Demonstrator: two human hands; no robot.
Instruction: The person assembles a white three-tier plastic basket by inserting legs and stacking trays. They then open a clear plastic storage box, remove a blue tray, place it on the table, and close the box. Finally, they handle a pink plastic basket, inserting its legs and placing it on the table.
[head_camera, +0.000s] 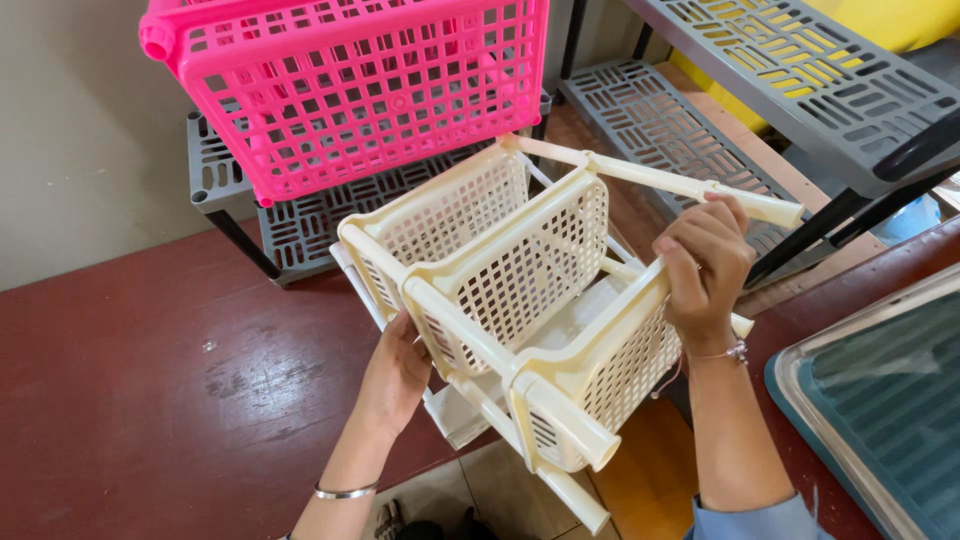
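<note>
Both hands grip a cream plastic basket rack (520, 310) tipped on its side above the dark red floor (150, 400) in the head view. Its 3 lattice baskets sit one behind another, all empty, joined by smooth round cream tubes. At the rack's lower edge the left hand (395, 375), with a silver bangle on the wrist, presses its palm against the middle basket's underside, fingers curled out of sight behind it. Up top, the right hand (705, 265) is closed in a fist around an upper tube (650, 178), a thin bracelet on its wrist. Behind the rack a bright pink lattice basket (360, 90) rests on low grey slotted shelving (300, 225). More grey slotted shelves (800, 70) stand at right, and a teal ribbed tray (880, 400) lies near the right edge.
</note>
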